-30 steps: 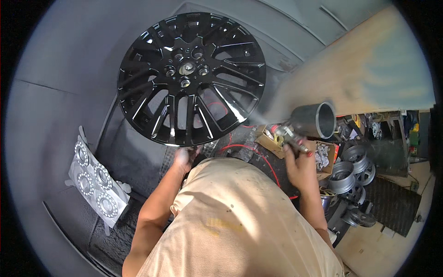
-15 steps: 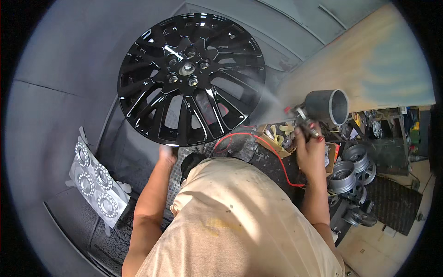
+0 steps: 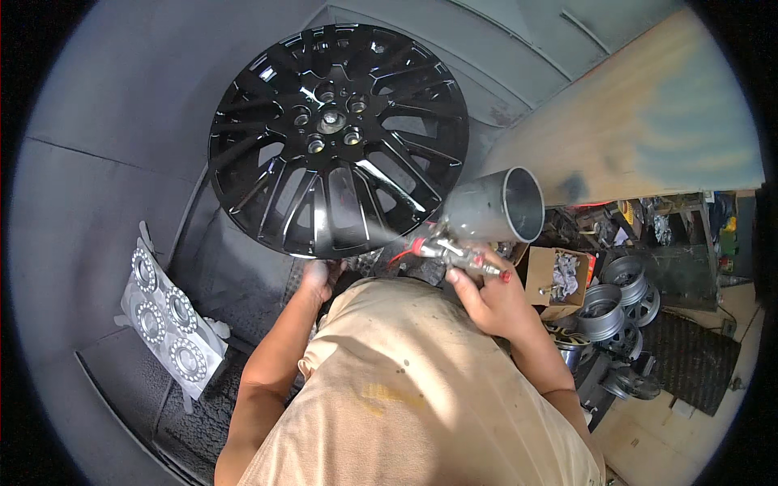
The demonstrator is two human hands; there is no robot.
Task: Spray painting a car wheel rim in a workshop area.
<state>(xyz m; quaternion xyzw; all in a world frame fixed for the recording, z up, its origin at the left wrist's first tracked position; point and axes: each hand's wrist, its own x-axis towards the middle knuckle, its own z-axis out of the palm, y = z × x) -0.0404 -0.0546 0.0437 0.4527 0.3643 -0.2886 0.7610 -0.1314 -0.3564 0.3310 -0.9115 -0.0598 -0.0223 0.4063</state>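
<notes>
A glossy black multi-spoke car wheel [image 3: 331, 121] fills the upper middle, with a nut at its hub. My left hand [image 3: 321, 279] is at its near edge, fingers partly hidden under the rim; whether they grip it I cannot tell. My right hand [image 3: 490, 296] is closed around a metal spray gun [image 3: 454, 251] with red knobs, just right of the wheel's near edge. A grey cylindrical paint cup [image 3: 486, 206] sits on the gun, its round end facing right. A pale mist spreads from the nozzle toward the near spokes.
Low left, a silver-covered panel [image 3: 174, 324] carries several ring-shaped parts. On the right are a cardboard box [image 3: 555, 279] with crumpled material, several silver wheels [image 3: 601, 312] and a dark mat [image 3: 697, 348]. A paint-stained board [image 3: 648, 121] stands upper right; grey walls [image 3: 97, 121] enclose the left.
My right hand has brought the spray gun left and nearer, close to the wheel's lower edge. The wheel has turned, and my left hand has shifted slightly right.
</notes>
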